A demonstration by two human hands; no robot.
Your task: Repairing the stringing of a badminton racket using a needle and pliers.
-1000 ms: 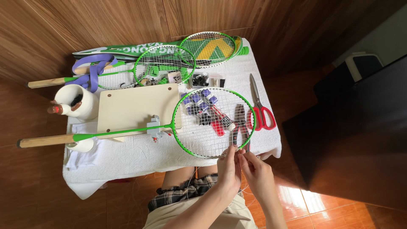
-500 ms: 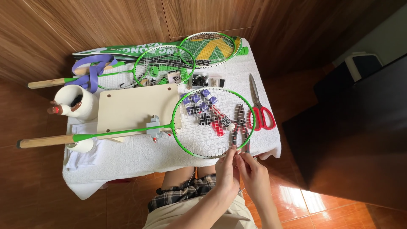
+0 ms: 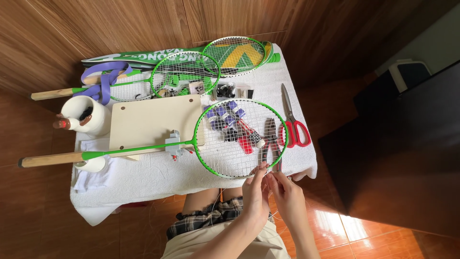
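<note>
At frame left, wooden handle of green racket (image 3: 201, 141) lies across the desk (image 3: 158, 175), head at centre. Lower centre: left hand (image 3: 255, 195) and right hand (image 3: 286, 194), close together, pinch string at racket's lower rim. Pliers (image 3: 271, 144), red scissors (image 3: 293, 125) further right.

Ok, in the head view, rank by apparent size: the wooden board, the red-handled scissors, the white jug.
1. wooden board, clearly largest.
2. red-handled scissors and white jug: too alike to rank; scissors longer, jug bulkier.
</note>
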